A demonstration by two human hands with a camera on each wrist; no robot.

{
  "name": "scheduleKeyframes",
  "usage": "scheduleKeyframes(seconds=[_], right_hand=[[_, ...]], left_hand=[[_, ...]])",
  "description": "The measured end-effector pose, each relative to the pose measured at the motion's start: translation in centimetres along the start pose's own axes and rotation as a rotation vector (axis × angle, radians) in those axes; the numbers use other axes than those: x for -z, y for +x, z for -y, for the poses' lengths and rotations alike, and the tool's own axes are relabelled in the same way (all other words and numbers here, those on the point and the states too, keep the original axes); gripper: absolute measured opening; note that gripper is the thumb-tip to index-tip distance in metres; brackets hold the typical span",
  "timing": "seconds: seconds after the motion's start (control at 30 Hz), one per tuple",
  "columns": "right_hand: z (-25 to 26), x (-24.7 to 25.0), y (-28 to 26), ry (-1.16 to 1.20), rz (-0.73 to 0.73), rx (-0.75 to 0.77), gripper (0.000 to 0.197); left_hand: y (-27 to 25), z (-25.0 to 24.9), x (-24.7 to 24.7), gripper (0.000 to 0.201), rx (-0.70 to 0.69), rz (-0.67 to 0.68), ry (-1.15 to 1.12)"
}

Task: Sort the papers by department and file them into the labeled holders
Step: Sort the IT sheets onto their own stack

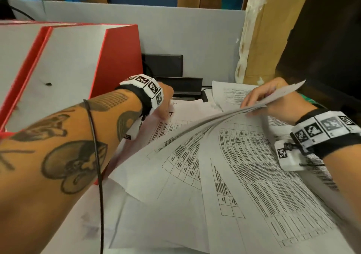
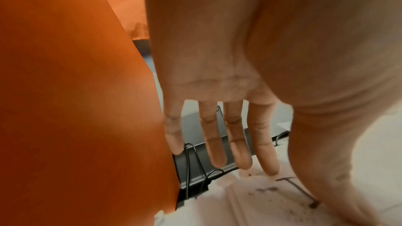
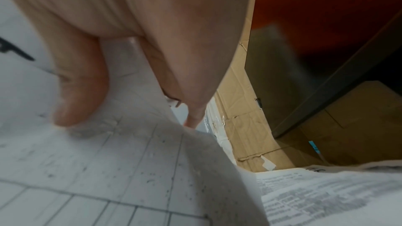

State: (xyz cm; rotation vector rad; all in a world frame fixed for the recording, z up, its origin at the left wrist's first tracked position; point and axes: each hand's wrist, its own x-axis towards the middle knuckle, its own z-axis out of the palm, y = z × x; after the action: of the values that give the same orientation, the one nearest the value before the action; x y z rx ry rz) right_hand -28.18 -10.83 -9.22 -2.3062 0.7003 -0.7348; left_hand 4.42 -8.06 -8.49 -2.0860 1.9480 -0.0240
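Left wrist view alone shows us left hand [image 2: 217, 92] flat, fingers straight, beside red holder [image 1: 117, 58]; holder contents hidden; right hand [image 1: 261, 95] pinches lifted papers [image 1: 224, 117]

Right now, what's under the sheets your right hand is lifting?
Under the lifted sheets, held by the right hand, lie more printed papers with tables. What is beneath those is covered.

File holders [image 1: 82, 62] stand along the desk's left edge, loose papers [image 1: 254, 175] spread to their right, monitor base [image 1: 178, 86] behind.
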Motion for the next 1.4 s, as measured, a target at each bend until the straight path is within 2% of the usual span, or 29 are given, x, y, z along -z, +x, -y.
scheduleKeyframes(seconds=[0.07,0.17,0.27,0.47,0.57,0.7,0.83,0.9,0.97,1.03,1.07,1.1,1.13,1.2,1.23,1.3,1.33,1.4], right_hand=[[0.1,0.1,1.0,-0.065,-0.03,-0.012,0.021],[-0.4,0.0,1.5,-0.158,-0.036,-0.084,0.017],[0.1,-0.2,1.6,-0.161,-0.025,-0.104,0.021],[0.5,-0.2,1.8,-0.186,-0.029,-0.093,0.019],[1.3,-0.5,1.4,-0.187,-0.018,-0.111,0.03],[2.2,-1.0,1.4,-0.167,-0.077,-0.198,0.041],[2.5,-1.6,2.0,-0.214,-0.047,-0.231,0.037],[2.4,-1.9,2.6,-0.31,-0.038,-0.28,0.032],[2.3,-2.5,3.1,-0.48,-0.048,-0.303,0.047],[2.5,-3.0,3.3,-0.518,-0.084,-0.256,0.071],[2.9,-3.3,3.3,-0.484,-0.103,-0.217,0.077],[2.9,-3.3,3.4,-0.467,-0.104,-0.182,0.074],[2.8,-3.1,3.5,-0.46,-0.102,-0.153,0.059],[2.1,-2.6,3.4,-0.466,-0.117,-0.105,0.016],[1.3,-2.2,3.1,-0.448,-0.137,-0.08,0.014],[0.5,-1.5,2.5,-0.357,-0.194,-0.056,0.023],[0.3,-1.1,2.2,-0.32,-0.218,-0.049,0.023],[0.7,-0.6,1.7,-0.285,-0.253,-0.079,0.034]], left_hand=[[0.0,-0.2,-0.5,0.026,-0.009,0.059,0.02],[0.1,-0.3,-0.9,0.024,-0.016,0.015,-0.003],[-0.2,-0.1,-0.5,0.035,-0.024,0.021,-0.043],[-0.6,0.1,-0.2,0.042,0.037,-0.009,-0.083],[-0.5,0.3,0.4,0.039,0.056,-0.106,-0.1],[-0.9,0.4,1.9,0.029,0.074,-0.239,-0.076],[-2.2,-0.1,3.6,0.039,0.068,-0.358,-0.049],[-2.9,-0.5,4.4,0.039,0.017,-0.412,-0.147],[-3.7,-0.9,5.2,0.026,-0.092,-0.444,-0.306],[-4.7,-1.6,5.9,0.02,-0.22,-0.426,-0.46],[-5.2,-2.0,6.3,0.02,-0.279,-0.405,-0.51],[-5.7,-2.3,6.7,0.021,-0.335,-0.37,-0.537],[-6.1,-2.5,7.0,0.022,-0.384,-0.316,-0.547],[-6.6,-2.7,7.4,0.038,-0.447,-0.152,-0.607],[-6.8,-2.6,7.4,0.053,-0.456,-0.057,-0.71],[-7.0,-2.2,7.2,0.08,-0.409,0.091,-1.012],[-7.0,-1.8,7.1,0.088,-0.38,0.12,-1.09],[-6.9,-1.3,6.8,0.099,-0.347,0.15,-1.109]])
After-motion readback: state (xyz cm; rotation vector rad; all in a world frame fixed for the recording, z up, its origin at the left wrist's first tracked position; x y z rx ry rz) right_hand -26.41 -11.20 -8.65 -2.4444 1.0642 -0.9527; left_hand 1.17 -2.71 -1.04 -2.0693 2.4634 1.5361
